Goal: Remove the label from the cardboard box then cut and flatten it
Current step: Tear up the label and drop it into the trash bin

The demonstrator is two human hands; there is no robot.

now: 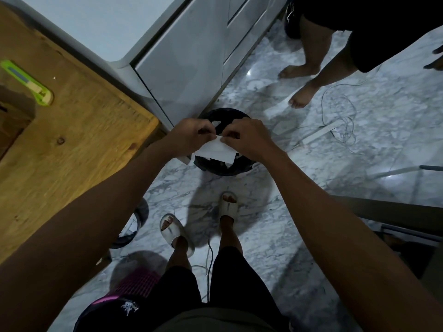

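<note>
So both hands, left hand [194,133] and right hand [247,137], have their fingers pinching the peeled white label [217,150] at its top edge. It hangs straight above the black bin [225,168], so it only needs dropping. The green box cutter [28,83] sits on the desk [84,130], closer to the left hand.

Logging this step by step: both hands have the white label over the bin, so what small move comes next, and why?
Probably let go so it drops: the left hand and right hand pinch the white label directly above the black bin, which already holds white scraps.
</note>
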